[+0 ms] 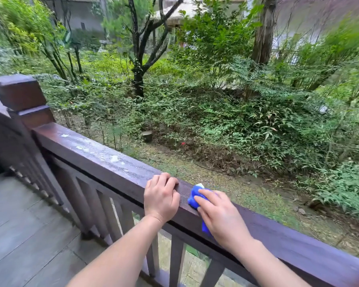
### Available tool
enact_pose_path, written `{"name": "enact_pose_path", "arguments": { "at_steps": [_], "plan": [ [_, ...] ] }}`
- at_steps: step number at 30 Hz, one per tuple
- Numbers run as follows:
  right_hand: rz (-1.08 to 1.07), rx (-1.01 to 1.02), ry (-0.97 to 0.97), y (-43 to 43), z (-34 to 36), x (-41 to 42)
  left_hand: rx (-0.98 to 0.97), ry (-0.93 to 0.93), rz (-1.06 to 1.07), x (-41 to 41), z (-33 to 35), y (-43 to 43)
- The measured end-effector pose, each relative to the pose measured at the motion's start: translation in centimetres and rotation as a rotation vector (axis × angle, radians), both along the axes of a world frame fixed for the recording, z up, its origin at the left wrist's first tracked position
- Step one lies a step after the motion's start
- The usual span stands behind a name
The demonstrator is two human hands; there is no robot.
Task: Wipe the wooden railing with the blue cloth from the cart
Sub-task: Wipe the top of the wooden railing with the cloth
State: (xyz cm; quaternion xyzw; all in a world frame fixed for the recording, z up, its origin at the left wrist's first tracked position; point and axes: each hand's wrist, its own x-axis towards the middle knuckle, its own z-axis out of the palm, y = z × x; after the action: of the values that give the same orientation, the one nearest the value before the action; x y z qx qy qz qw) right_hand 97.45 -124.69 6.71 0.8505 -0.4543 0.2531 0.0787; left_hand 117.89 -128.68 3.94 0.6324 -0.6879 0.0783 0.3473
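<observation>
While right hand [220, 216] presses blue cloth [193, 198] under straight fingers [205, 196] on railing [112, 162], left hand [161, 198] curled beside

Single head-worn wide-angle view, forward and down, close over the wooden railing [104, 160], toward the garden [236, 112] beyond.

Right hand [220, 216], fingers straight, presses blue cloth [192, 199] onto wooden railing [112, 162]; left hand [161, 200] grips railing just beside it.
</observation>
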Motion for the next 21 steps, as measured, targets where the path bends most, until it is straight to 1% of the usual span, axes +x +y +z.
{"name": "enact_pose_path", "arguments": {
  "at_steps": [3,4,5,8,9,10,12,13,14,16,18,19,21],
  "plan": [
    [-0.196,0.091,-0.152,-1.9,1.7,0.8,0.023,-0.020,0.005,-0.1,0.3,0.1],
    [-0.219,0.080,-0.161,-1.9,2.0,1.7,0.025,-0.018,0.002,0.0,0.4,0.1],
    [-0.182,0.044,-0.133,-1.7,1.7,2.7,0.026,-0.013,-0.005,0.1,0.4,0.1],
    [0.068,0.029,0.018,-0.3,0.2,4.0,0.040,-0.025,-0.019,0.2,0.5,0.2],
    [0.074,0.054,0.030,-0.7,0.3,3.5,0.052,-0.029,-0.020,0.3,0.6,0.2],
    [0.029,0.090,0.011,-1.5,0.5,3.1,0.066,-0.029,-0.023,0.3,0.7,0.3],
    [-0.145,0.172,-0.089,-3.1,1.2,3.1,0.091,-0.034,-0.032,0.5,1.0,0.4],
    [-0.216,0.181,-0.127,-3.5,1.4,3.7,0.101,-0.039,-0.043,0.6,1.1,0.4],
    [-0.246,0.158,-0.126,-3.5,1.4,4.6,0.114,-0.042,-0.060,0.7,1.2,0.4],
    [-0.154,0.102,-0.068,-2.6,0.7,6.6,0.153,-0.023,-0.104,1.3,1.5,0.4],
    [-0.042,0.088,-0.021,-1.8,-0.1,7.0,0.204,0.062,-0.183,2.4,1.9,0.2],
    [-0.037,0.087,-0.010,-2.1,0.1,6.8,0.230,0.118,-0.248,3.1,2.1,0.3],
    [-0.145,0.134,-0.045,-3.2,0.9,7.0,0.237,0.150,-0.359,4.5,2.3,0.7]
  ]
}}
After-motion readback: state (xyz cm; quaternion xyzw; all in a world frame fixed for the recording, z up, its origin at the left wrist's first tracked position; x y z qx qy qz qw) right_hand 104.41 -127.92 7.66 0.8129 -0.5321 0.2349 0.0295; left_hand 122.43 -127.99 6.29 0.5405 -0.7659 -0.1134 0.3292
